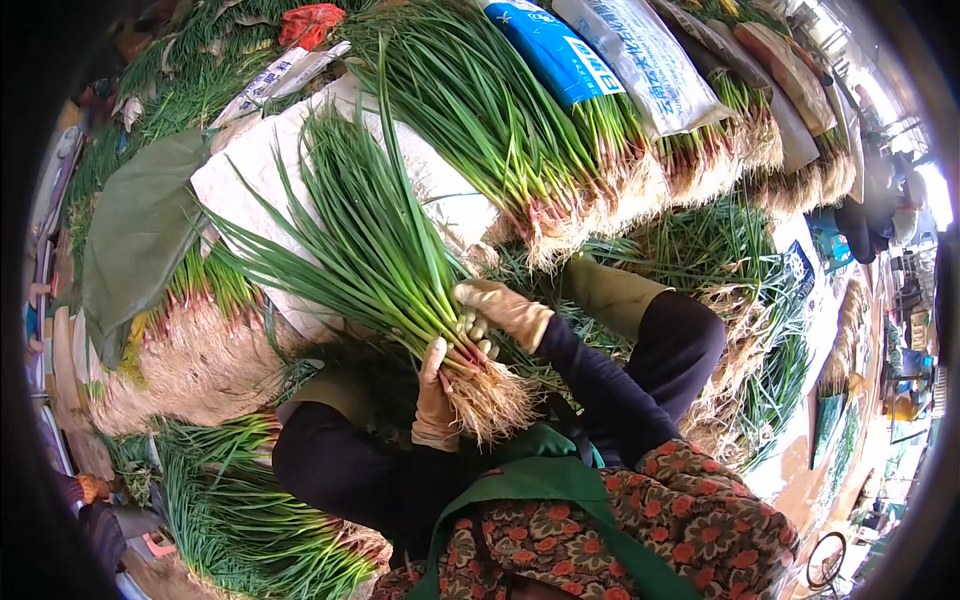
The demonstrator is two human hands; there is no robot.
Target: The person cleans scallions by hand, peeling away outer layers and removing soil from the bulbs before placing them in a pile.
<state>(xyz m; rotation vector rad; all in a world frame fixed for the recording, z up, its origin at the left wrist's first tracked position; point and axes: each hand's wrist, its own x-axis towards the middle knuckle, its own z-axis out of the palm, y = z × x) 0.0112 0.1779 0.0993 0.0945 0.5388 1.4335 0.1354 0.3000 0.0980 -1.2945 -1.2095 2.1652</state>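
Over my lap is a bunch of green onions (400, 280) with long flat leaves, reddish stem bases and pale stringy roots, its leaves fanning toward the upper left. My left hand (434, 400), in a pale glove, is closed around the lower stems just above the roots. Also gloved, my right hand (500, 308) grips the same stems slightly higher, from the right side; some of its fingers are hidden behind the stems. Beneath the leaves lies a white sack (240, 175). A larger pile of the same onions (480, 130) rests just beyond, roots toward me.
Blue printed bags (555, 55) and white printed bags (650, 70) cover bundles at the upper right. A dark green sheet (145, 230) drapes over rooted bundles at left. More onions (260, 500) lie at lower left. Loose leaves and roots (745, 330) lie beside my right knee.
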